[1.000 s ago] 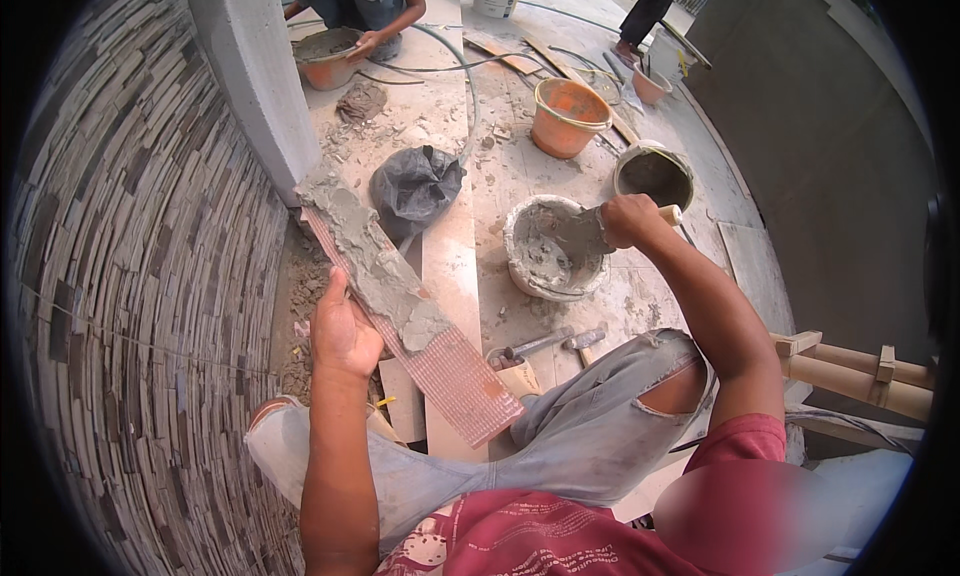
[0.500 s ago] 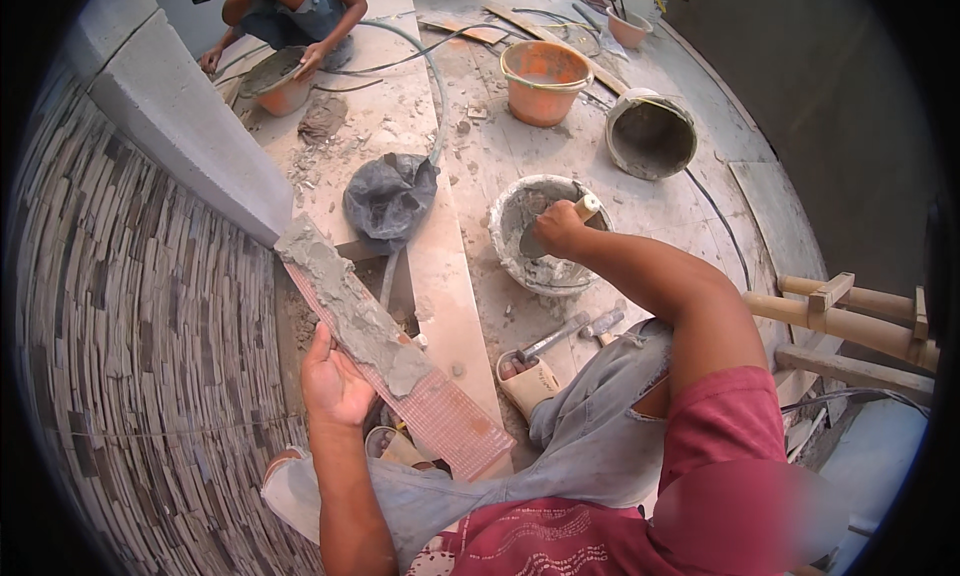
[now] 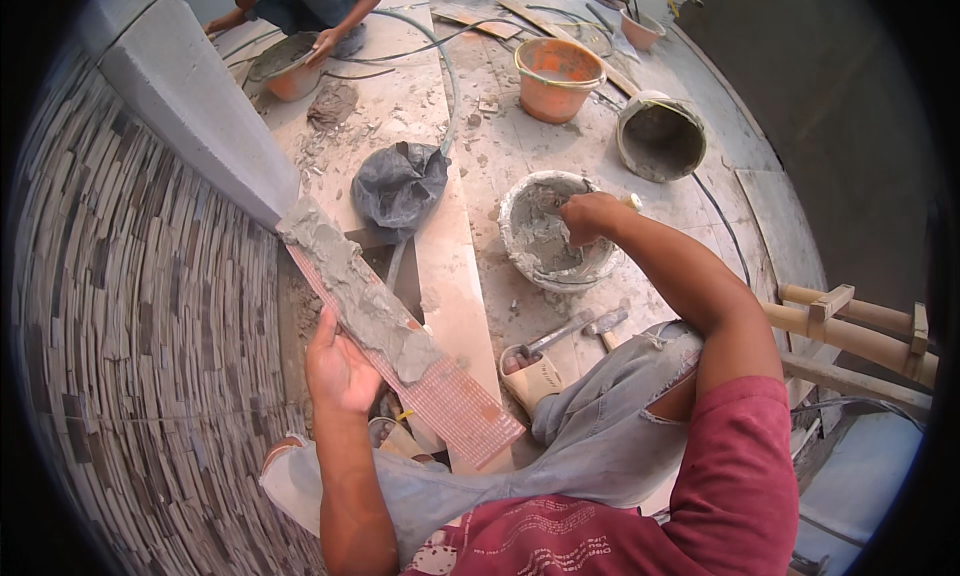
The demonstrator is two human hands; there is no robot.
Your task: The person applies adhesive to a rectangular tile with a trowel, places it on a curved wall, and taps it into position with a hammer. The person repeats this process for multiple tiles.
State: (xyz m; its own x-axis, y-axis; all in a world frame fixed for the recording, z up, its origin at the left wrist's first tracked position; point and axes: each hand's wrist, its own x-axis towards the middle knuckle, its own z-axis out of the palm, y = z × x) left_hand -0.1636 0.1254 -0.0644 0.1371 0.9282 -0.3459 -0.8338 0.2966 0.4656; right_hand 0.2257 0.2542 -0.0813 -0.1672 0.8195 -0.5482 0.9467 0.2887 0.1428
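Observation:
My left hand (image 3: 340,368), palm up, supports a long reddish tile strip (image 3: 462,413) from below, its fingers partly hidden beneath the edge. Grey mortar (image 3: 375,311) lies thick and uneven over the strip's far and middle part, leaving the near end bare with its ribbed surface showing. To the right, my right hand (image 3: 592,218) is closed around a trowel, whose pale handle end (image 3: 633,202) sticks out past the fist. That hand is over a mortar-caked bucket (image 3: 510,238) holding wet mortar; the trowel's blade is not clearly visible.
A stone-clad wall (image 3: 170,306) and concrete post (image 3: 200,116) stand at left. A black plastic bag (image 3: 400,186) lies ahead, beside a gap in the floor. Orange (image 3: 558,81) and dark (image 3: 660,141) buckets stand farther off. A hammer (image 3: 607,323) lies by my foot. A co-worker (image 3: 320,6) crouches far left.
My right hand has shifted slightly right over the bucket, and the trowel's handle now points more to the right. The left hand still supports the mortar-covered tile strip.

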